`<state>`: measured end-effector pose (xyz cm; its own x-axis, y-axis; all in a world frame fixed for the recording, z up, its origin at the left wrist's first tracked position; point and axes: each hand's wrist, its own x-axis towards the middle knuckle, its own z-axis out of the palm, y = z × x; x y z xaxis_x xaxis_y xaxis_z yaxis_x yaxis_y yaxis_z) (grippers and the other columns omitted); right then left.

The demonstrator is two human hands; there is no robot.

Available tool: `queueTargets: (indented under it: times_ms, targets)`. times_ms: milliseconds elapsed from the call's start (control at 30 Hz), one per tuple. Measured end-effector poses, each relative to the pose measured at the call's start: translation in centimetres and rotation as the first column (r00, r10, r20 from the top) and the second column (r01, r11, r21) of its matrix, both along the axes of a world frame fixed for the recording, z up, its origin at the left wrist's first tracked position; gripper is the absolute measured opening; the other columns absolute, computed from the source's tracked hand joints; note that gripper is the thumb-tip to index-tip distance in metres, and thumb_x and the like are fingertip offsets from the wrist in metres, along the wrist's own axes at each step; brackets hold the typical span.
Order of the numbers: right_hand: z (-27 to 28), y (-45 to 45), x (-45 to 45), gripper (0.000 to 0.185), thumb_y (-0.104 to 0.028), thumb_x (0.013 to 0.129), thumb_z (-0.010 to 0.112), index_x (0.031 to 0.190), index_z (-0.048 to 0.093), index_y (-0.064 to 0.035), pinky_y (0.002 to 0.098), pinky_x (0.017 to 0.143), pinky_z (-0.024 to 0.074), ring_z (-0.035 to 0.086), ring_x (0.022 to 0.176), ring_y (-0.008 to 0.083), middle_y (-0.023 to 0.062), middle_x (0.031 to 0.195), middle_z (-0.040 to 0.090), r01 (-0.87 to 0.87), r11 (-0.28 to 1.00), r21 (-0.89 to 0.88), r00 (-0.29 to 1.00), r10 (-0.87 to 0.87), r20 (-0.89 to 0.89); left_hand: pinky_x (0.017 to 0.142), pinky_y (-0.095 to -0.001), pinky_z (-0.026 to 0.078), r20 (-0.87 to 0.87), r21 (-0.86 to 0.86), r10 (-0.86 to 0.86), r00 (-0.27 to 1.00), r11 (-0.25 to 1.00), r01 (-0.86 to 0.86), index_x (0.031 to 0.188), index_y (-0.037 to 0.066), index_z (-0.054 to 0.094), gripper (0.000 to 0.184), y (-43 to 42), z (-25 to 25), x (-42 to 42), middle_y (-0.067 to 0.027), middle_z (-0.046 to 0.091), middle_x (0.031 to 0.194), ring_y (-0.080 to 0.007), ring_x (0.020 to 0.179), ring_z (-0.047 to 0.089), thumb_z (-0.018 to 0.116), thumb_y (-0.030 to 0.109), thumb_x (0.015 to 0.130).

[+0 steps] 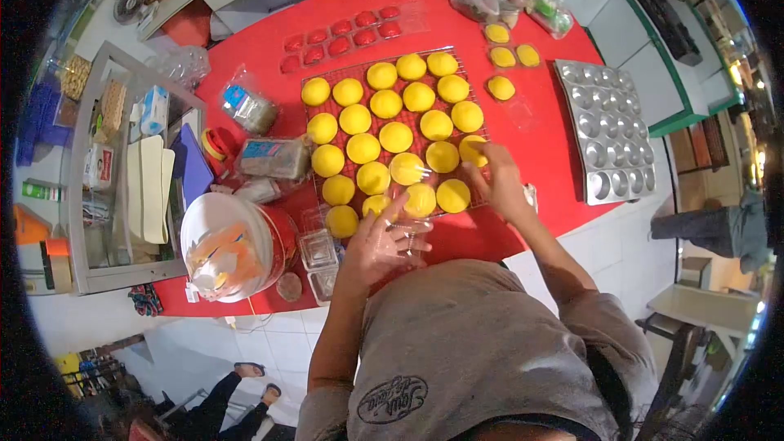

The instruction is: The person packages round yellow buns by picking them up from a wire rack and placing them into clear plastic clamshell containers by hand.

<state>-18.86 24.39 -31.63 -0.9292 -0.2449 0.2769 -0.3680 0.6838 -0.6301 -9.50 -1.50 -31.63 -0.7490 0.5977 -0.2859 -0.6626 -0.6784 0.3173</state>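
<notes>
Rows of round yellow cakes (395, 136) sit on a wire rack (377, 165) on the red-covered table. My right hand (503, 186) is at the rack's right edge, its fingers curled on a yellow cake (473, 150); whether the cake is lifted I cannot tell. My left hand (382, 243) is in front of the rack, palm turned up, with a clear plastic container (418, 238) in its fingers. The see-through plastic overlaps the nearest cakes, so its exact outline is hard to make out.
Clear trays of red cakes (339, 39) lie behind the rack. Packed yellow cakes (503, 56) and a metal muffin tin (606, 132) are to the right. On the left stand a white bucket (214, 224), clear containers (318, 251), filled bags (273, 157) and a glass cabinet (131, 271).
</notes>
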Motion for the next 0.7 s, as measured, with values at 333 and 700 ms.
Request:
queueTargets:
  times_ms: [333,700]
  targets:
    - [-6.6,2.9,-2.9,0.077,-0.033,0.07,0.078,0.134,0.041,-0.0101,0.0455,0.089,0.0417,0.052,0.105,0.0334,0.0163,0.12,0.053,0.061,0.925,0.375,0.995,-0.089,0.056,0.082,-0.0561,0.05,-0.016,0.134,0.123,0.992,0.984,-0.119,0.148,0.02,0.026,0.065,-0.2,-3.2,-1.8,-0.0263,0.052,0.127,-0.0418,0.106,0.058,0.043,0.054,0.094]
    - [-7.5,2.1,-4.1,0.082,-0.031,0.064,0.081,0.132,0.042,-0.0094,0.0438,0.088,0.0411,0.054,0.104,0.0324,0.015,0.118,0.055,0.05,0.889,0.455,0.993,-0.092,0.07,0.08,-0.0502,0.052,0.0,0.051,0.186,0.982,0.981,-0.186,0.148,0.02,0.027,0.062,0.3,-3.0,-3.0,-0.0222,0.056,0.12,-0.0371,0.102,0.061,0.045,0.049,0.095]
